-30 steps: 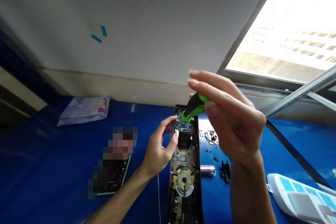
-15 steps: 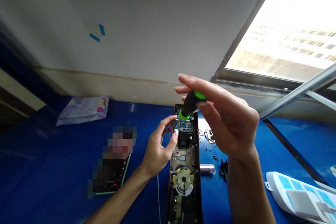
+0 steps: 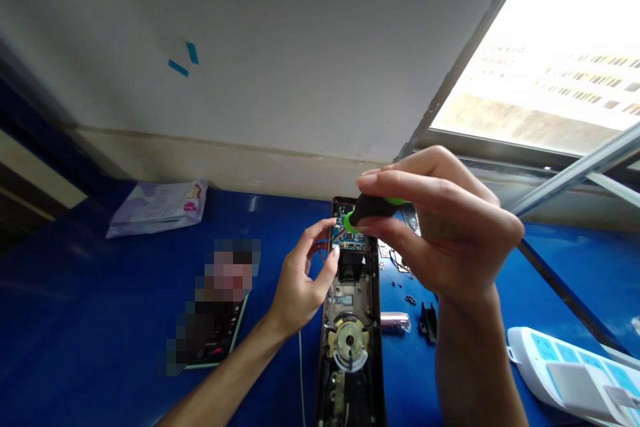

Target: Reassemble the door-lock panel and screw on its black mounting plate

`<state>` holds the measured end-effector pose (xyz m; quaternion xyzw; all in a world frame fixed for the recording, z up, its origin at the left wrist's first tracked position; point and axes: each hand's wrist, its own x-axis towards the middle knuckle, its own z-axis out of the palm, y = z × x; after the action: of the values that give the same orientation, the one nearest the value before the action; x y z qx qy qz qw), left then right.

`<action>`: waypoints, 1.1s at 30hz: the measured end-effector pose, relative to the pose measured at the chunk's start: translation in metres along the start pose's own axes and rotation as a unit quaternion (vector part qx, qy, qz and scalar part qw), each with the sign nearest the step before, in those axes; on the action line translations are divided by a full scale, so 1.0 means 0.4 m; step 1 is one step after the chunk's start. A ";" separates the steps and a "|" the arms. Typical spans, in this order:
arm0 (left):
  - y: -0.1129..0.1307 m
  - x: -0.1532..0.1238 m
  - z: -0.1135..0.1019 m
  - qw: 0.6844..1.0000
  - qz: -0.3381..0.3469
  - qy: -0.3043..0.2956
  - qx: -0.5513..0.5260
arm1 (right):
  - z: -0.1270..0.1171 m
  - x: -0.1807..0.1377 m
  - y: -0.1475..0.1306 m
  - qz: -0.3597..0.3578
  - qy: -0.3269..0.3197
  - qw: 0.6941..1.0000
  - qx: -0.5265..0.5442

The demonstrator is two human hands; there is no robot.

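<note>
A long dark door-lock body (image 3: 351,320) lies open on the blue table (image 3: 100,320), running away from me. Inside it are a brass round mechanism (image 3: 349,341) and, at the far end, a blue circuit board (image 3: 350,235). My right hand (image 3: 445,227) grips a black and green screwdriver (image 3: 373,210), its tip pointing down at the circuit board. My left hand (image 3: 303,283) rests against the left edge of the lock, thumb and forefinger pinched at the board's left side; what they pinch is too small to tell.
Small screws and metal parts (image 3: 403,267) lie right of the lock, with a pink cylinder (image 3: 395,322) and a black clip (image 3: 429,321). A white power strip (image 3: 570,373) is at the lower right, a pale bag (image 3: 157,208) far left, a dark card (image 3: 210,340) nearer.
My right hand has turned around the screwdriver handle, fingers curling from spread to wrapped over it. My left hand and the lock have stayed in place.
</note>
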<state>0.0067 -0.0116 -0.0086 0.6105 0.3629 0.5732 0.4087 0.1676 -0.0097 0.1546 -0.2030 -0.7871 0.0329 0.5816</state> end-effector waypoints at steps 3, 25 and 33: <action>-0.003 0.001 0.001 1.000 -0.003 -0.001 -0.005 | 0.001 -0.002 0.006 0.008 0.019 0.999 -0.025; 0.015 0.005 -0.002 1.000 0.002 0.012 -0.013 | -0.021 -0.008 -0.002 0.009 -0.027 0.999 -0.045; 0.021 0.020 -0.011 1.000 0.003 0.027 0.014 | -0.029 -0.009 -0.009 0.096 -0.114 0.988 0.040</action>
<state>0.0027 -0.0073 0.0025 0.6017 0.3796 0.5854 0.3887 0.1779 -0.0165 0.1563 -0.2490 -0.8231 0.1431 0.4899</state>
